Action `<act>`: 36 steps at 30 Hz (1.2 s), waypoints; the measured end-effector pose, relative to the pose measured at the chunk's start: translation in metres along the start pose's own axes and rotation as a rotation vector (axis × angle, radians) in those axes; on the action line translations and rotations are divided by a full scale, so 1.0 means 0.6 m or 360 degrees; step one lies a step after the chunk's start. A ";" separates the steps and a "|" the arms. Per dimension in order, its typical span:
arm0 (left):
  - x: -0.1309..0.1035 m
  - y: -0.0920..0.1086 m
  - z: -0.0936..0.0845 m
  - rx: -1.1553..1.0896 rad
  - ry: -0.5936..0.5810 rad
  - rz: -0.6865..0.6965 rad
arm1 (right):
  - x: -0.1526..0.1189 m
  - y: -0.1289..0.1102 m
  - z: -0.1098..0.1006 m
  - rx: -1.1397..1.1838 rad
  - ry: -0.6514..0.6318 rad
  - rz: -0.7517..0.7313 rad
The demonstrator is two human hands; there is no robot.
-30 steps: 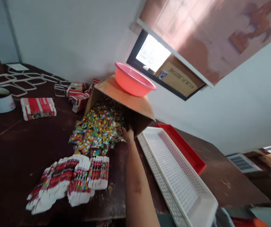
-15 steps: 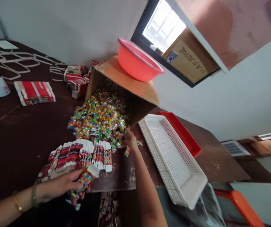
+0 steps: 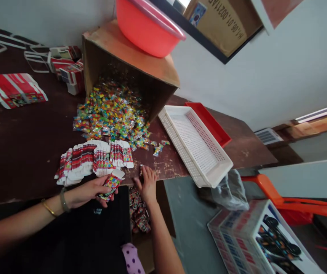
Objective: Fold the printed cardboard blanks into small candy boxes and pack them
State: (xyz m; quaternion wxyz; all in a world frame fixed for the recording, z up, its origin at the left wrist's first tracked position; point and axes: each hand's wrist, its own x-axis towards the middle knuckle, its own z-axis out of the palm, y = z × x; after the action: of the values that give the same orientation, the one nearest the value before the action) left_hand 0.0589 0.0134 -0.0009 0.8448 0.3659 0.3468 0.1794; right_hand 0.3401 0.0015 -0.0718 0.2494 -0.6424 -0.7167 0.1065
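Observation:
My left hand (image 3: 102, 190) is closed around a small printed candy box (image 3: 112, 185) whose white end flap stands up. Just beyond it, a row of flat candy boxes (image 3: 83, 158) lies on the dark table. My right hand (image 3: 148, 182) is at the table's front edge, thumb and fingers apart; a tiny pale bit by its fingertips is too small to name. Behind the row, a heap of clear candy packets (image 3: 114, 114) spills from a cardboard carton (image 3: 132, 49) lying on its side. Several loose packets (image 3: 158, 148) lie right of the heap.
A white perforated tray (image 3: 197, 144) and a red tray (image 3: 212, 123) stand right of the carton. A pink basin (image 3: 149, 26) sits on the carton. Red-and-white bundles (image 3: 15, 89) lie at left. Below the edge, a box holds many small packs (image 3: 139, 213). An orange chair (image 3: 269, 190) is at right.
My right hand has moved from the heap's right edge toward me to the table's front edge. My left hand still holds the candy box. The view has shifted down and right.

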 end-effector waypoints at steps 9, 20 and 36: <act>0.005 -0.023 0.027 0.0389 0.0092 0.0057 | -0.023 -0.165 -0.067 0.0770 -0.0004 0.0019; -0.031 -0.046 -0.002 0.0496 0.0285 0.0193 | -0.024 -0.222 -0.040 0.0679 -0.0078 -0.0246; -0.026 -0.028 -0.012 0.0070 0.0251 0.0079 | -0.046 -0.221 0.003 0.2820 -0.0638 0.1245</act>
State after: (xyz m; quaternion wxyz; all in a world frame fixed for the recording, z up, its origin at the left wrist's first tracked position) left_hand 0.0436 -0.0027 -0.0099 0.8019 0.3776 0.4069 0.2208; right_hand 0.2254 -0.0454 -0.0167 0.4613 -0.3853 -0.1441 0.7861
